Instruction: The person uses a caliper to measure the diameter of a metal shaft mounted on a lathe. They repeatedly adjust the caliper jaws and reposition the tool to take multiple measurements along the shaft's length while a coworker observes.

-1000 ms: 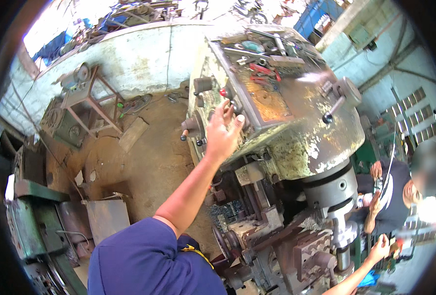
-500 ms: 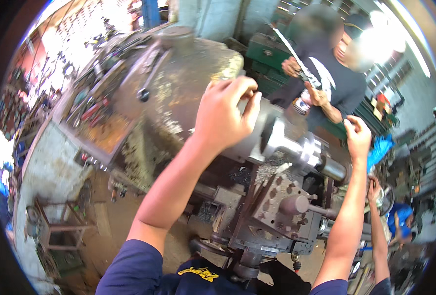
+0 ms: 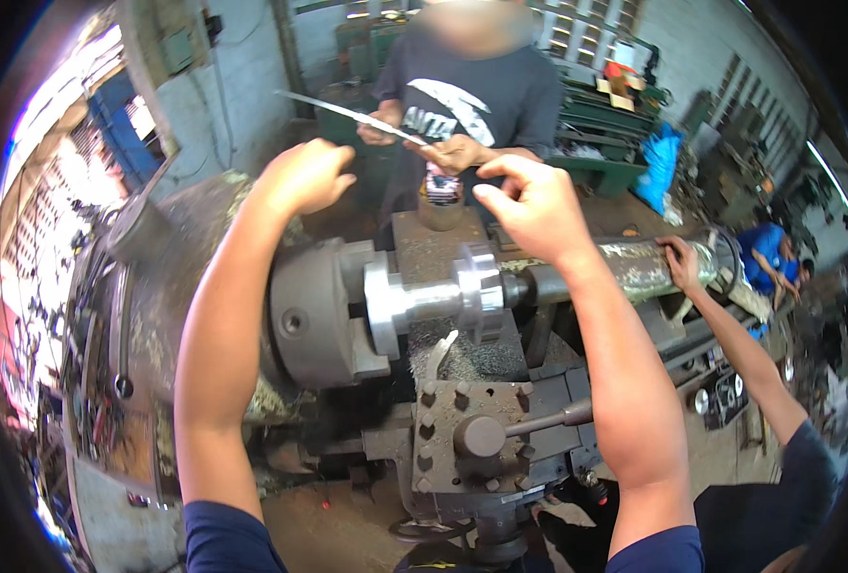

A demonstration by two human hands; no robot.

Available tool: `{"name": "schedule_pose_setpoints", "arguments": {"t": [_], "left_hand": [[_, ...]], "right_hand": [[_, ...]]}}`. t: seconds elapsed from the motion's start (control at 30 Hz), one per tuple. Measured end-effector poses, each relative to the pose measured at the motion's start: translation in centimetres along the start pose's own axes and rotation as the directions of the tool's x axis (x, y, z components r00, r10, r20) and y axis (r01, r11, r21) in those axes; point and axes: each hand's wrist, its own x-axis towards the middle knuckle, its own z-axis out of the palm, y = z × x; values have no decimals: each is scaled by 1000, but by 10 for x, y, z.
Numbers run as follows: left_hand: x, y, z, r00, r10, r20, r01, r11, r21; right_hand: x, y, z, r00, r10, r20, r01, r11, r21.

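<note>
Both my hands are raised above a metal lathe, with nothing visible in them. My left hand hovers beyond the chuck, fingers bent and thumb apart. My right hand, thumb and forefinger spread, is above the tailstock end of a shiny stepped workpiece. The workpiece sits between the chuck jaws and the tailstock centre; neither hand touches it. Below lies the square tool post with its lever and a cutting tool. Metal chips are heaped under the workpiece.
Across the lathe a person holds a long thin metal tool, apparently a caliper. At right, another person's hand rests near the tailstock. A can stands behind the workpiece. A person in blue crouches farther off.
My view has swung to the right and levelled. My two hands have spread a little differently over the lathe, and my left thumb stands farther from its fingers.
</note>
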Motion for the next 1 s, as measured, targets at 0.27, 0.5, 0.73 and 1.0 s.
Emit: {"name": "schedule_pose_setpoints", "arguments": {"t": [0.27,0.5,0.73,1.0], "left_hand": [[-26,2,-8,996,-21,86,48,944,-325],[-15,36,17,980,-161,-114,151,984,-95],[-16,52,12,996,-51,-73,35,979,-201],[-22,11,-8,989,14,-146,-56,956,-287]], "right_hand": [[-1,8,4,999,-42,-12,42,998,-45],[-5,16,6,1000,13,-8,-14,999,-47],[-9,11,4,999,-43,-25,41,997,-72],[-2,20,-3,974,-147,-175,128,985,-114]]}}
